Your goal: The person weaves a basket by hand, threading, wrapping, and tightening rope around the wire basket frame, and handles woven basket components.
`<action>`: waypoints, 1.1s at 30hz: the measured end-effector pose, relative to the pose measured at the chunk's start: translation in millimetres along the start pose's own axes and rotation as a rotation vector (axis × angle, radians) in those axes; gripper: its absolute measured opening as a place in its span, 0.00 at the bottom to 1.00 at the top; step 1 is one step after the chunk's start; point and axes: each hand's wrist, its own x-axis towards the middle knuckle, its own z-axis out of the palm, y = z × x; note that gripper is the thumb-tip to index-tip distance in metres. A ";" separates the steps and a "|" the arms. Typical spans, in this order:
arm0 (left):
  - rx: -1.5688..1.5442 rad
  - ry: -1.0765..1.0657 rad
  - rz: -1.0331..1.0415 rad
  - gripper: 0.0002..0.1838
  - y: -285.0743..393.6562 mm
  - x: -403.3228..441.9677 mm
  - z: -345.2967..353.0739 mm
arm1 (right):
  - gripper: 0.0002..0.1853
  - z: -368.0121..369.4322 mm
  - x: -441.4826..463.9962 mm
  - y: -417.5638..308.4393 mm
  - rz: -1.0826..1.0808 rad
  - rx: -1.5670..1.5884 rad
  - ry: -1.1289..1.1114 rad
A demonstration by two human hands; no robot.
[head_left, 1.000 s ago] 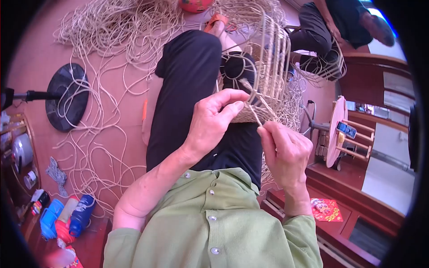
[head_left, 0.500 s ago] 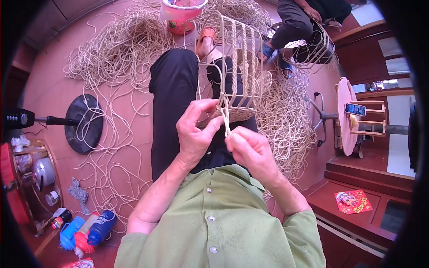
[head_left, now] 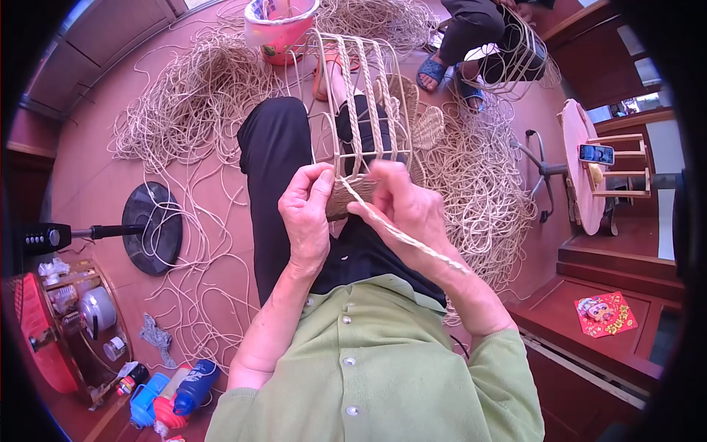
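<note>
A wire frame basket (head_left: 359, 103) with twisted cord wound along its bars leans over the lap, its woven base toward the body. My left hand (head_left: 308, 210) pinches at the frame's lower left corner, where a twisted cord (head_left: 401, 234) starts. The cord runs from there down to the right, across my right hand (head_left: 409, 210) and over the wrist. Fingers of my right hand are curled beside the frame's lower edge and partly blurred; whether they grip the cord is hard to see.
Loose cord heaps (head_left: 195, 99) lie at the upper left and right (head_left: 482, 191). A pink bucket (head_left: 280, 29) is at the top. Another person's legs (head_left: 475, 29) are at the upper right. A black round base (head_left: 152, 228) and bottles (head_left: 195, 387) lie left; a pink stool (head_left: 582, 166) stands right.
The view has shifted. The frame is turned more upright than a second ago. My right hand has moved up beside the frame, and the cord now lies stretched across it toward the wrist.
</note>
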 end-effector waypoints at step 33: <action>1.338 0.110 1.057 0.05 10.2 18.6 16.2 | 0.15 18.1 78.9 55.0 -0.331 -0.138 0.446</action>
